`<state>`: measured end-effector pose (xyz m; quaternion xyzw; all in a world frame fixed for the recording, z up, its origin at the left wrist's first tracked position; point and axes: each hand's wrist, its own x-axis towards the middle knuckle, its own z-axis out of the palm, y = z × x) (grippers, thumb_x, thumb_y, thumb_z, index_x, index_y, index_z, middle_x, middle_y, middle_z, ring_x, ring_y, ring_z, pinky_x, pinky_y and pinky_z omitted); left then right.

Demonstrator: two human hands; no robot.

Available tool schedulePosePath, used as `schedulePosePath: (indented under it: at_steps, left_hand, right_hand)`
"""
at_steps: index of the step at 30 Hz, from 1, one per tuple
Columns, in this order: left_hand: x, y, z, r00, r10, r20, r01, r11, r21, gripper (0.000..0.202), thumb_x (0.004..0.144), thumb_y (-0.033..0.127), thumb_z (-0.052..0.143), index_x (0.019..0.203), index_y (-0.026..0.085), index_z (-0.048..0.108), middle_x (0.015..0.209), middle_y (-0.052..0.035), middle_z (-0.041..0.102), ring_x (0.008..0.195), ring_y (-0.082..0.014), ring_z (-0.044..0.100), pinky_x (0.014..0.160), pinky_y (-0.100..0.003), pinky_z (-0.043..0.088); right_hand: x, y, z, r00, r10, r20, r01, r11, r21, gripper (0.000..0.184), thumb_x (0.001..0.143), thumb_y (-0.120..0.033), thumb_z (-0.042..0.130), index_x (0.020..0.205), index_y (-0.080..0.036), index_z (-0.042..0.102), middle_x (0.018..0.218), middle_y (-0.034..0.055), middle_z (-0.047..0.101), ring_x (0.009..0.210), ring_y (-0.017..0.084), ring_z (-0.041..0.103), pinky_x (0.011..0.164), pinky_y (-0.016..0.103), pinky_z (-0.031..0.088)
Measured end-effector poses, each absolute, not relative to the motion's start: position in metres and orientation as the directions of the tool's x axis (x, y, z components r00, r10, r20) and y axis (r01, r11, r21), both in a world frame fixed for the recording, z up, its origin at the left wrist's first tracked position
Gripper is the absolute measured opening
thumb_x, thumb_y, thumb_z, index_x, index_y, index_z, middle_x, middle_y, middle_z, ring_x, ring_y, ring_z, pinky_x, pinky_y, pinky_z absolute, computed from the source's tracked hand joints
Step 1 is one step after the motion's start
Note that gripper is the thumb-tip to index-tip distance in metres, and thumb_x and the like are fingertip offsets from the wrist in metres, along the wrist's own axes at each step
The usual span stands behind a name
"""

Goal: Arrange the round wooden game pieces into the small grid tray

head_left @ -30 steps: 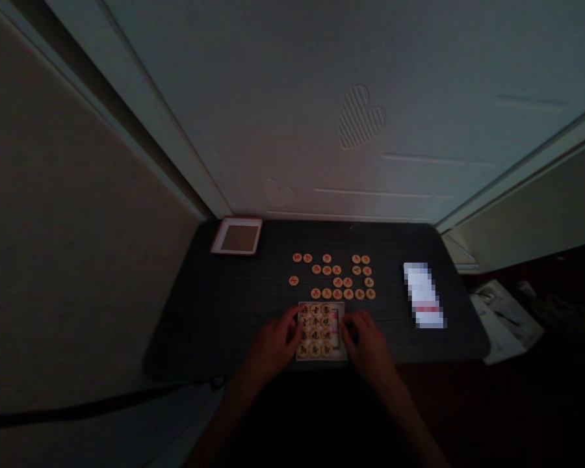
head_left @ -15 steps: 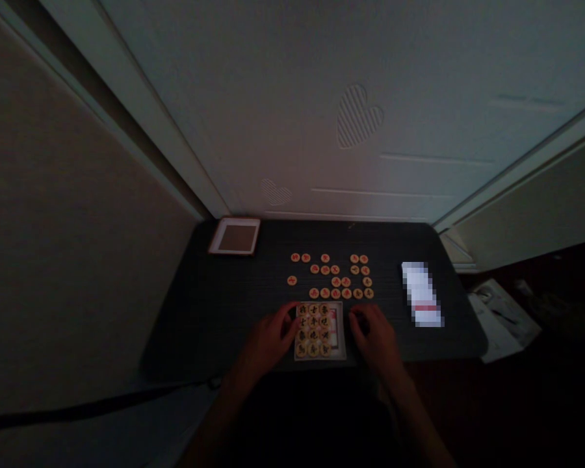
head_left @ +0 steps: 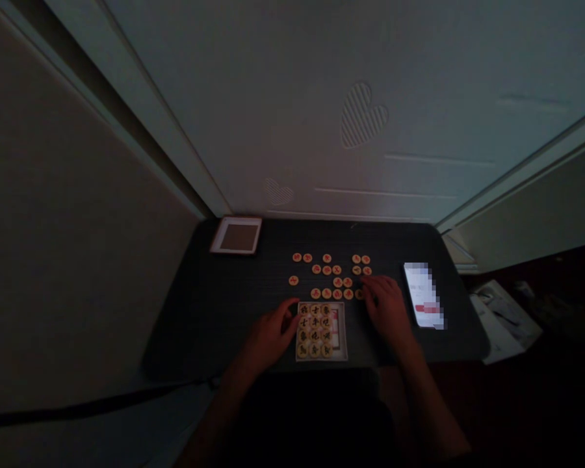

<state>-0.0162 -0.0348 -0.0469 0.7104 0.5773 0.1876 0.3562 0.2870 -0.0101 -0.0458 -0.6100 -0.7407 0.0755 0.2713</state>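
Observation:
A shallow square box (head_left: 342,331) near the table's front edge holds several round Chinese chess pieces (head_left: 314,336) with dark characters, in rows. A strip at its right side shows a white and red bottom. My left hand (head_left: 273,333) is at the box's left edge, thumb and forefinger curved and apart, fingertips at its rim. Loose chess pieces (head_left: 337,294), mostly with red characters, lie in broken rows beyond the box. Over the right end of these rows is my right hand (head_left: 385,309), fingers stretched forward and down. It covers some pieces; whether its fingertips touch one is hidden.
On the dark table (head_left: 199,305), a phone (head_left: 419,296) with a lit, partly blurred screen lies to the right. A shallow tray-like lid (head_left: 238,236) rests at the back left. A pale panel (head_left: 292,130) with raised hearts rises behind the table. Papers (head_left: 507,322) lie beyond the right edge.
My right hand has moved forward and slightly right, from beside the box to over the right-hand loose pieces. My left hand stays at the box's left edge. The view has shifted slightly.

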Motion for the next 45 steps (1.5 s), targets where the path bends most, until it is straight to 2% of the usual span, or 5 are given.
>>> schedulePosePath:
  at_steps: [4, 10, 27, 35, 45]
  left_hand:
    - [-0.016, -0.034, -0.045, 0.278, 0.949, -0.149, 0.688, -0.088, 0.720, 0.038, 0.099, 0.038, 0.048, 0.134, 0.024, 0.056, 0.091, -0.0028, 0.073, 0.082, -0.0188, 0.071, 0.074, -0.030, 0.053]
    - [-0.016, -0.034, -0.045, 0.276, 0.950, -0.143, 0.681, -0.088, 0.727, 0.037, 0.099, 0.038, 0.048, 0.132, 0.025, 0.058, 0.091, -0.0027, 0.073, 0.082, -0.0187, 0.071, 0.075, -0.030, 0.054]
    - [-0.018, -0.034, -0.048, 0.265, 0.950, -0.166, 0.660, -0.054, 0.749, 0.036, 0.099, 0.038, 0.049, 0.132, 0.026, 0.058, 0.092, -0.0019, 0.073, 0.085, -0.0185, 0.070, 0.076, -0.030, 0.054]
    - [-0.017, -0.032, -0.044, 0.264, 0.939, -0.221, 0.660, -0.009, 0.751, 0.040, 0.099, 0.043, 0.047, 0.133, 0.025, 0.058, 0.094, -0.0038, 0.073, 0.086, -0.0197, 0.070, 0.079, -0.031, 0.053]
    - [-0.016, -0.032, -0.044, 0.259, 0.944, -0.204, 0.654, -0.016, 0.757, 0.038, 0.098, 0.041, 0.048, 0.131, 0.025, 0.059, 0.092, -0.0030, 0.073, 0.084, -0.0194, 0.070, 0.076, -0.030, 0.052]
  right_hand:
    - [0.285, 0.007, -0.048, -0.152, 0.946, 0.287, 0.890, 0.257, -0.376, 0.034, 0.098, -0.020, 0.049, 0.128, -0.022, 0.066, 0.125, 0.0094, 0.070, 0.121, 0.029, 0.054, 0.098, 0.047, 0.042]
    - [0.282, 0.016, -0.052, -0.163, 0.951, 0.264, 0.911, 0.247, -0.329, 0.031, 0.097, -0.020, 0.051, 0.123, -0.021, 0.069, 0.122, 0.0101, 0.072, 0.119, 0.030, 0.055, 0.094, 0.044, 0.040]
    - [0.275, 0.029, -0.047, -0.135, 0.965, 0.225, 0.913, 0.209, -0.349, 0.015, 0.096, -0.023, 0.060, 0.102, -0.023, 0.073, 0.110, 0.0079, 0.075, 0.108, 0.027, 0.058, 0.089, 0.039, 0.036]
    - [0.276, 0.032, -0.051, -0.116, 0.966, 0.232, 0.921, 0.192, -0.338, 0.013, 0.094, -0.022, 0.063, 0.102, -0.023, 0.073, 0.109, 0.0073, 0.075, 0.108, 0.026, 0.058, 0.086, 0.037, 0.033]
    - [0.276, 0.032, -0.050, -0.131, 0.965, 0.226, 0.920, 0.203, -0.336, 0.011, 0.093, -0.021, 0.064, 0.100, -0.023, 0.072, 0.107, 0.0065, 0.074, 0.106, 0.026, 0.058, 0.085, 0.037, 0.032]
